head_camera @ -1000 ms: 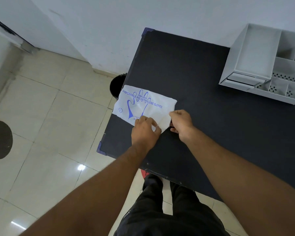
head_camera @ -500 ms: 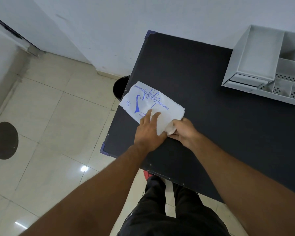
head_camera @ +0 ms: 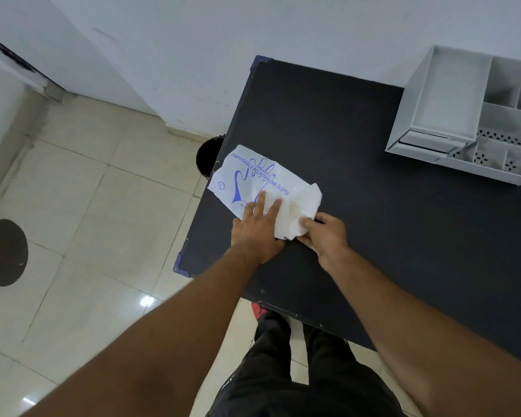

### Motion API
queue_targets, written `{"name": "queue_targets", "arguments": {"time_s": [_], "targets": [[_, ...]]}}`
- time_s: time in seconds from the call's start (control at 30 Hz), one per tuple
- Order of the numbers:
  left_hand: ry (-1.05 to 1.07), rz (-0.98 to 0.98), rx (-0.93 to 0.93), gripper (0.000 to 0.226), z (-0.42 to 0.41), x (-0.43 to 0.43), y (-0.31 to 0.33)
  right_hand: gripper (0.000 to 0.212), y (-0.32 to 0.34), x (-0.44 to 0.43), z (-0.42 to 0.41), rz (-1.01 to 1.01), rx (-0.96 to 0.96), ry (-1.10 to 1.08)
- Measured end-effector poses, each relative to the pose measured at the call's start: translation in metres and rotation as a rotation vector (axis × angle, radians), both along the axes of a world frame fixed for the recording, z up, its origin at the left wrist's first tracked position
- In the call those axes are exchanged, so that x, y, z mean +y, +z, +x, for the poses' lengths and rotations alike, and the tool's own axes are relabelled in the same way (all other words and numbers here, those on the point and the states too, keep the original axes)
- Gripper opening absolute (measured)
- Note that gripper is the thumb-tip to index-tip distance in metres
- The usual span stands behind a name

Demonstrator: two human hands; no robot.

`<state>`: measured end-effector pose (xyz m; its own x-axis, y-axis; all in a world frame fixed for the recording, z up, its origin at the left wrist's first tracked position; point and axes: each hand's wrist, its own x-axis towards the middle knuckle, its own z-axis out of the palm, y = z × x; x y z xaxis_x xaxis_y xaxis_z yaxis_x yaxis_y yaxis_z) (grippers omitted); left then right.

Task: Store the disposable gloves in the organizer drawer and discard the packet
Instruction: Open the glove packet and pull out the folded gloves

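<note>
A white packet (head_camera: 253,179) printed in blue with a hand outline and "disposable polyethylene gloves" lies on the black table (head_camera: 373,206) near its left edge. My left hand (head_camera: 257,227) lies flat on the packet's near part, fingers spread. At the packet's crumpled right end, whitish gloves (head_camera: 298,212) stick out, and my right hand (head_camera: 325,236) pinches them. A grey organizer (head_camera: 451,115) with a shut drawer (head_camera: 427,141) at its lower front stands at the table's far right.
A black round bin (head_camera: 208,155) stands on the tiled floor, half hidden under the table's left edge beside the packet. A white wall runs behind the table. My legs in dark trousers (head_camera: 298,371) stand at the table's near edge.
The packet has turned and its right end has crumpled. My left hand went from pinching to lying flat on it. My right hand has drawn whitish gloves partly out of the right end.
</note>
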<state>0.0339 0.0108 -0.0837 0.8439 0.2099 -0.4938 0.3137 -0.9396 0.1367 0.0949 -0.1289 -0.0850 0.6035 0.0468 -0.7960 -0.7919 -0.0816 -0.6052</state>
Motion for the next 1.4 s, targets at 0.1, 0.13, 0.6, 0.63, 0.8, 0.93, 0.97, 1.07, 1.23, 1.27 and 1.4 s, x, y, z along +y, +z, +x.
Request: {"name": "queue_targets", "arguments": {"time_s": [0.1, 0.13, 0.6, 0.63, 0.8, 0.93, 0.97, 1.07, 1.23, 1.27, 1.4], "targets": [[0.017, 0.007, -0.006, 0.089, 0.001, -0.001, 0.001, 0.006, 0.003, 0.000, -0.002, -0.029, -0.007, -0.027], [0.021, 0.007, -0.001, 0.088, 0.002, -0.001, 0.002, 0.007, 0.004, 0.000, -0.002, -0.032, -0.001, -0.043], [0.037, 0.009, 0.014, 0.082, 0.008, -0.009, 0.008, 0.006, 0.003, -0.005, 0.003, -0.102, -0.012, -0.001], [0.033, 0.012, 0.015, 0.082, 0.009, -0.010, 0.008, 0.008, 0.003, -0.004, 0.003, -0.114, -0.013, 0.008], [0.021, 0.060, 0.009, 0.082, 0.009, -0.012, 0.006, 0.016, 0.002, -0.004, 0.001, -0.120, -0.054, 0.005], [0.010, 0.079, 0.006, 0.079, 0.009, -0.013, 0.007, 0.014, 0.001, -0.007, 0.002, -0.158, -0.060, 0.055], [0.007, 0.086, 0.004, 0.079, 0.009, -0.014, 0.007, 0.014, 0.000, -0.007, 0.003, -0.171, -0.052, 0.053], [-0.006, 0.114, 0.008, 0.081, 0.010, -0.018, 0.010, 0.013, 0.000, -0.007, 0.005, -0.205, -0.056, 0.045], [-0.103, 0.132, -0.056, 0.089, 0.024, -0.022, 0.011, 0.014, 0.003, -0.011, 0.017, -0.217, -0.120, 0.048], [-0.147, 0.112, -0.072, 0.094, 0.029, -0.021, 0.010, 0.011, 0.002, -0.012, 0.020, -0.220, -0.123, 0.062], [-0.287, -0.017, -0.057, 0.117, 0.050, -0.016, 0.006, 0.011, 0.000, -0.016, 0.030, -0.262, -0.163, 0.168]]}}
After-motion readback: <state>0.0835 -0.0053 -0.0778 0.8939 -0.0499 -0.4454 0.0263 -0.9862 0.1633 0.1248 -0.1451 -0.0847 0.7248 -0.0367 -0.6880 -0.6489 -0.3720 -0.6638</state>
